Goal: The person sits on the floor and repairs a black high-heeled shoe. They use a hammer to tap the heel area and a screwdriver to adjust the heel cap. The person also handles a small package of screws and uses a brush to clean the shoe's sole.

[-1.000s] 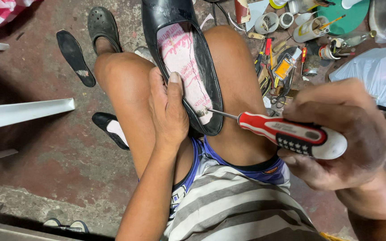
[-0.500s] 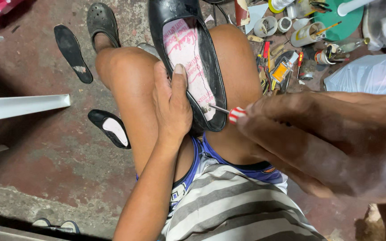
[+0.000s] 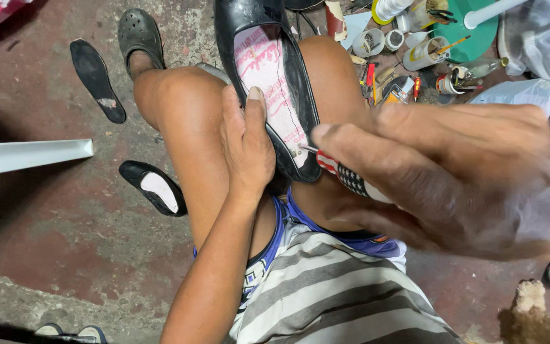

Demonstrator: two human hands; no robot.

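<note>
A black flat shoe [image 3: 249, 25] with a pink printed insole [image 3: 268, 83] lies across my knees, heel toward me. My left hand [image 3: 246, 143] grips the shoe's left side at the heel, thumb along its rim. My right hand [image 3: 459, 178], large and close to the camera, is closed around a screwdriver [image 3: 345, 175] with a red, white and black handle. Its thin metal tip touches the inside of the heel at the insole's near end. Most of the handle is hidden under my fingers.
A second black flat shoe [image 3: 154, 186] and a loose black insole [image 3: 97, 79] lie on the red concrete floor to the left. A white bench edge [image 3: 30, 156] juts in from the left. Tools, tape rolls, cups and plastic bags [image 3: 529, 95] crowd the floor top right.
My right hand has risen toward the camera and turned over the screwdriver, hiding most of its handle. The tip stays at the shoe's heel. My left hand keeps its hold.
</note>
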